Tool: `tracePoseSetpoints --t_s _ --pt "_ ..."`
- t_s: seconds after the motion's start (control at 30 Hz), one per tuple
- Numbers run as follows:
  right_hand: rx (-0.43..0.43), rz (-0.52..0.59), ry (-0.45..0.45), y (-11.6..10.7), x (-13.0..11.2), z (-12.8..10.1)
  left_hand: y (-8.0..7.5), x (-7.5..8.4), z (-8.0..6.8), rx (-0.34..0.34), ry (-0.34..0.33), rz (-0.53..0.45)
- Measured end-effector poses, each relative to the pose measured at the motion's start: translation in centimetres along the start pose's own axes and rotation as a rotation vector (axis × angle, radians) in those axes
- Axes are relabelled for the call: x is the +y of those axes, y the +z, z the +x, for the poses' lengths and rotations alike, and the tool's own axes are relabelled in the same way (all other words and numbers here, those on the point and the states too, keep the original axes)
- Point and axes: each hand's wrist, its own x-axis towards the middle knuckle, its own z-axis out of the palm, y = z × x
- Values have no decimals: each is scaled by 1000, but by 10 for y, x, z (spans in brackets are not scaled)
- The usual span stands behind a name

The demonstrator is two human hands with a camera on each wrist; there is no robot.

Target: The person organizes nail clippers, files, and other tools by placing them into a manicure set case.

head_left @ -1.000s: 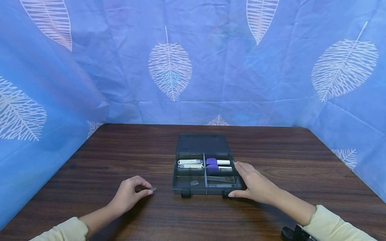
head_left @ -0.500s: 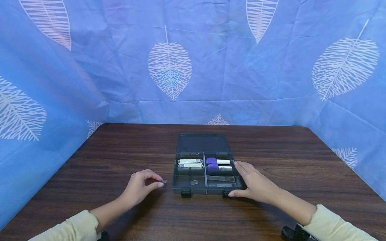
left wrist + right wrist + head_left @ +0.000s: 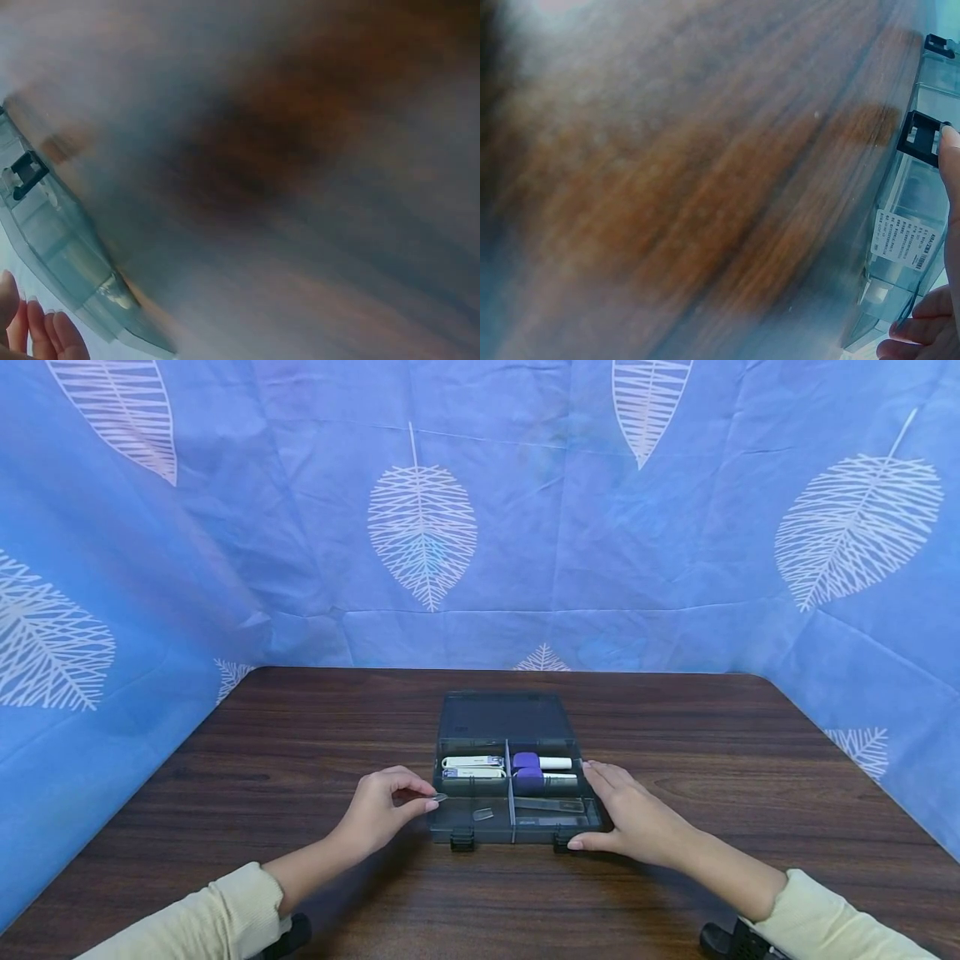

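Small clear piece (image 3: 439, 797) pinched between thumb and fingertips of the left hand (image 3: 382, 810), held just at the left wall of the grey compartment box (image 3: 450, 828) — right over its front-left compartment edge. Box sitting near the middle of the dark wooden worktop (image 3: 300, 735), lid folded flat open toward the back. Inside: a second clear piece (image 3: 483, 815) lying in the front-left compartment, white packets (image 3: 472, 767) in the back-left one, purple-capped items (image 3: 528, 770) in the back-right one, a long clear strip (image 3: 549, 806) in the front-right. Two black latches (image 3: 462, 841) on the front wall.

Right hand (image 3: 626, 814) laid against the box's right side, fingers fairly straight along the wall, thumb at the front-right corner by the latch — bracing, gripping nothing. In the right wrist view, same thumb (image 3: 951, 161) next to a black latch; in the left wrist view, mostly blur, box edge and fingertips at lower left.

Plenty of bare worktop left, right and in front of the box. Blue leaf-print cloth (image 3: 480, 527) closing off back and both sides. Both forearms angled inward from the near edge, in pale yellow sleeves (image 3: 217, 918).
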Motion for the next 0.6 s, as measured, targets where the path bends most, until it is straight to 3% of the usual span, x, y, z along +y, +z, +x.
tracePoseSetpoints --t_s 0.3,0.6 --pt "-3 4 2 0 0 0 14 7 13 -45 91 20" --pt "0 4 -4 -3 0 -1 17 8 28 -213 255 190"
